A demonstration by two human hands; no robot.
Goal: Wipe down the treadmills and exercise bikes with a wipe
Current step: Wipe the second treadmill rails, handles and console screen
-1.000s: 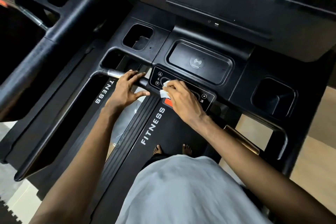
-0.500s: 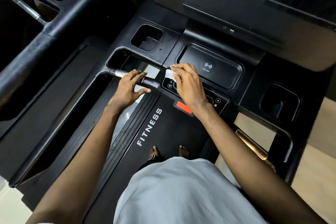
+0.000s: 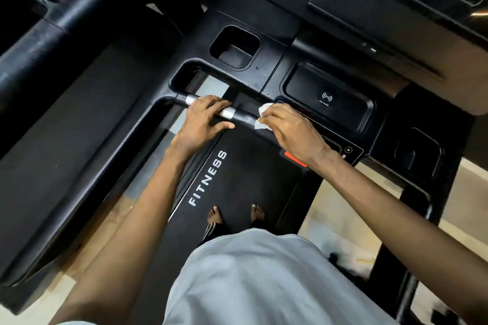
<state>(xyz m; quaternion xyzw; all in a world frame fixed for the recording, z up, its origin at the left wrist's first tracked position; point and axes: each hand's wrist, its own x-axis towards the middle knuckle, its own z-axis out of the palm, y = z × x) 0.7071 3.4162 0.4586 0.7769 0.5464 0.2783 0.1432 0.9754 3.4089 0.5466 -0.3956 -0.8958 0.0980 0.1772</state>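
Up at the black padded front handlebar [image 3: 244, 115] of the black treadmill [image 3: 250, 169], your right hand [image 3: 293, 132] pinches the small crumpled white wipe [image 3: 262, 116] against it, your left hand [image 3: 203, 121] grips it alongside, and most of the wiping looks still to do.

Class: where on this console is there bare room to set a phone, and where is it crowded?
Free: the square pocket left of the charging tray, the tray itself, the cup holder far right. Crowded: the handlebar, held by the left hand, the right hand holding the wipe beside it.
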